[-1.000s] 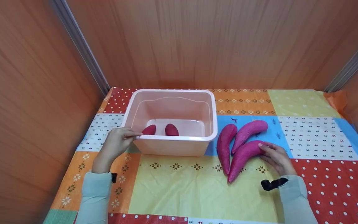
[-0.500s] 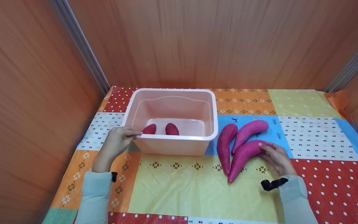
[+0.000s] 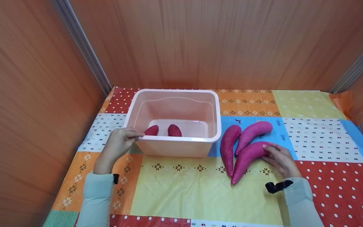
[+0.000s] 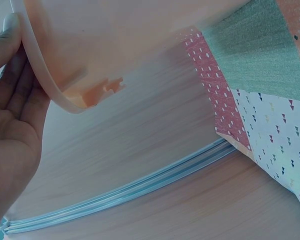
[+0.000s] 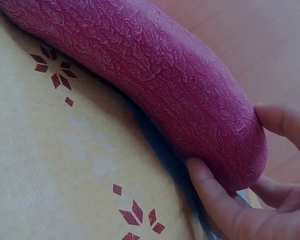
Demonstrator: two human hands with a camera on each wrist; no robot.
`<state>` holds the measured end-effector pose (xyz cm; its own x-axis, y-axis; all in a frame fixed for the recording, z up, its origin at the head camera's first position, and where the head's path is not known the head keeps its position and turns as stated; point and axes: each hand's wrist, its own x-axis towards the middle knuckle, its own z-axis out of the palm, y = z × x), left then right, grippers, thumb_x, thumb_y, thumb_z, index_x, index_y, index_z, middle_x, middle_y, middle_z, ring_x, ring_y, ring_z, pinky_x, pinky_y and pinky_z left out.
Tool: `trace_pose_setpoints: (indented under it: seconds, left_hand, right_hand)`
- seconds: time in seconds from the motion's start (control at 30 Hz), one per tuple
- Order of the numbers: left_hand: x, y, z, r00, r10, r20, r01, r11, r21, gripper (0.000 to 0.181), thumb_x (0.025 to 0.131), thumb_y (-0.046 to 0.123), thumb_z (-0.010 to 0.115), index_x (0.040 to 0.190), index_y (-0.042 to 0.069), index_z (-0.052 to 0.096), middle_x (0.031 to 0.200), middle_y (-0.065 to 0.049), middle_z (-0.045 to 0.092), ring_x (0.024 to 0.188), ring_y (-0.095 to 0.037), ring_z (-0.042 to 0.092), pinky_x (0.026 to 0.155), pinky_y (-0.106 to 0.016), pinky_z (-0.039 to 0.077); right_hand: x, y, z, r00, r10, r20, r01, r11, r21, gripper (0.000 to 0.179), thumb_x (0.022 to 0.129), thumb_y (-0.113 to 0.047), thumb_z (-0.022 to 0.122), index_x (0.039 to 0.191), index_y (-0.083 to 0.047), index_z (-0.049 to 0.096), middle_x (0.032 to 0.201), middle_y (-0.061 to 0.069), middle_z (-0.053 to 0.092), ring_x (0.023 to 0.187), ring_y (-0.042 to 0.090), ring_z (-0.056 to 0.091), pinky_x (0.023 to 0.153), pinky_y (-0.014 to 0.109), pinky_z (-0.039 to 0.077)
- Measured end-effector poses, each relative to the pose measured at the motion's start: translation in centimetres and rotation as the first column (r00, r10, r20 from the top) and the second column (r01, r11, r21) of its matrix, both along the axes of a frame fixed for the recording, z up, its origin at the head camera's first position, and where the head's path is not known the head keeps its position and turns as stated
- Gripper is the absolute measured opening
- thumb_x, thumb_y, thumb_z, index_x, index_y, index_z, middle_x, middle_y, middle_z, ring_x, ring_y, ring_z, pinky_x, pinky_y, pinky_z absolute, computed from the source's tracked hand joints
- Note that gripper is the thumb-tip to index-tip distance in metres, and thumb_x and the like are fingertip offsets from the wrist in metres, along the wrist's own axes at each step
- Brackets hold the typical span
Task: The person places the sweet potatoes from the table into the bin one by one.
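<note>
My left hand pinches the near left corner of the rim of a pale pink plastic bin; the left wrist view shows the thumb and fingers on either side of that rim. Inside the bin lie two dark red, rounded-tipped pieces, their lower parts hidden behind the front wall. Right of the bin, my right hand holds the upper end of a curved magenta vegetable with wrinkled skin, like a sweet potato. In the right wrist view the thumb and fingers are around its blunt end.
Two more curved magenta vegetables lie close by, a darker one to the left and a lighter one behind. A patchwork cloth covers the table. Wood-grain panels stand behind and at both sides.
</note>
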<state>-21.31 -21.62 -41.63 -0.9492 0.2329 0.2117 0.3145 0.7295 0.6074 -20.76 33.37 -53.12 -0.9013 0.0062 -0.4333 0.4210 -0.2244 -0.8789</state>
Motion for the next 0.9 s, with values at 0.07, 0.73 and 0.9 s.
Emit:
trace_pose_setpoints:
  seconds: [0.07, 0.73, 0.9]
  left_hand:
    - [0.01, -0.01, -0.03, 1.000, 0.001, 0.003, -0.001, 1.000, 0.004, 0.020, 0.087, 0.004, 0.069, 0.104, 0.012, 0.076, 0.104, -0.009, 0.073, 0.099, -0.027, 0.067, 0.087, -0.043, 0.056]
    - [-0.02, 0.03, 0.06, 1.000, -0.003, -0.009, 0.003, 1.000, 0.006, 0.019, 0.086, 0.003, 0.070, 0.103, 0.009, 0.076, 0.107, -0.012, 0.072, 0.101, -0.028, 0.067, 0.086, -0.044, 0.057]
    - [-0.02, -0.02, -0.01, 1.000, 0.000, -0.006, 0.000, 1.000, 0.008, 0.019, 0.086, 0.003, 0.069, 0.102, 0.010, 0.076, 0.105, -0.011, 0.072, 0.097, -0.026, 0.067, 0.084, -0.043, 0.058]
  right_hand:
    - [0.03, 0.04, 0.00, 1.000, 0.010, -0.001, -0.010, 1.000, 0.001, 0.035, 0.091, -0.020, 0.067, 0.118, -0.010, 0.048, 0.092, -0.004, 0.069, 0.089, 0.009, 0.067, 0.094, 0.031, 0.054]
    - [-0.16, -0.16, 0.07, 0.998, 0.065, -0.010, -0.065, 0.998, 0.003, 0.033, 0.092, -0.020, 0.066, 0.118, -0.009, 0.050, 0.094, -0.004, 0.071, 0.091, 0.009, 0.068, 0.093, 0.031, 0.054]
    - [-0.14, -0.22, 0.50, 0.998, 0.070, 0.006, -0.070, 0.997, 0.013, 0.039, 0.091, -0.023, 0.067, 0.121, -0.008, 0.048, 0.095, -0.003, 0.070, 0.092, 0.009, 0.067, 0.095, 0.031, 0.053]
